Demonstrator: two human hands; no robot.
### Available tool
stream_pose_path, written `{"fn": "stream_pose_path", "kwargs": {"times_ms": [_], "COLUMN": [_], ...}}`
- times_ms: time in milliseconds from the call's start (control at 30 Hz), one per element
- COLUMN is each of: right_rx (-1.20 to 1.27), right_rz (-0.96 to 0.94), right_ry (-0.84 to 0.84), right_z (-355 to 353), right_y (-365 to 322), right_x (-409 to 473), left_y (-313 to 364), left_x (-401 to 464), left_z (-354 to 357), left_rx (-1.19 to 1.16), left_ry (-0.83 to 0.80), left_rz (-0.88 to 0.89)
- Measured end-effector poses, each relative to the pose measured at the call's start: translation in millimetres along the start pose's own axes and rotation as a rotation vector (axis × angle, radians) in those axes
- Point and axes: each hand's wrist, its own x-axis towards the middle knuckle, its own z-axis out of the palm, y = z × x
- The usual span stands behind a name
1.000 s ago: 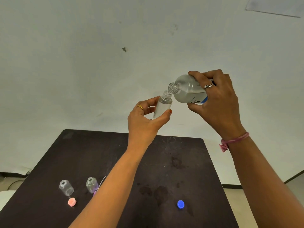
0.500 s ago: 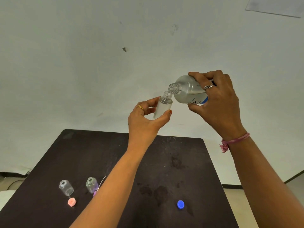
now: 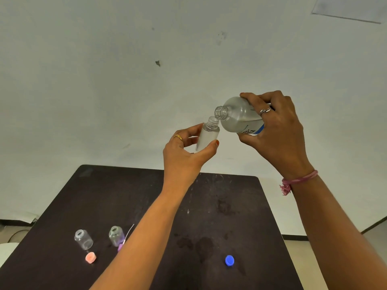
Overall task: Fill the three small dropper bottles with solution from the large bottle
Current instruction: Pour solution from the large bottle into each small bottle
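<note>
High above the dark table [image 3: 247,206], my left hand [image 3: 184,155] pinches a small clear dropper bottle [image 3: 208,133] between thumb and fingers, its open neck up and leaning right. My right hand [image 3: 274,130] grips the large clear bottle [image 3: 238,118], tipped on its side with its open mouth just above the small bottle's neck. Two more small open bottles stand on the table at the left, one clear [image 3: 83,239] and one [image 3: 116,236] partly behind my left forearm.
A pink cap [image 3: 90,257] lies by the left bottle, a purple dropper piece [image 3: 122,243] by the second, and a blue cap [image 3: 229,260] at the right. Dark wet stains mark the table's middle. A pale wall rises behind.
The large bottle's mouth has dipped slightly lower toward the small bottle's neck. Both hands otherwise hold their places.
</note>
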Motion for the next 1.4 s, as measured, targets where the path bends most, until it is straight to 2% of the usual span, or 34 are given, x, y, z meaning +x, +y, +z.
{"fn": "stream_pose_path", "kwargs": {"times_ms": [1400], "right_rx": [-0.014], "right_rz": [-0.042], "right_ry": [0.027], "right_z": [0.7], "right_y": [1.2], "right_x": [3.6], "left_y": [-2.6], "left_x": [2.0], "left_z": [1.5], "left_rx": [0.013], "left_ry": [-0.006], "left_rz": [0.0]}}
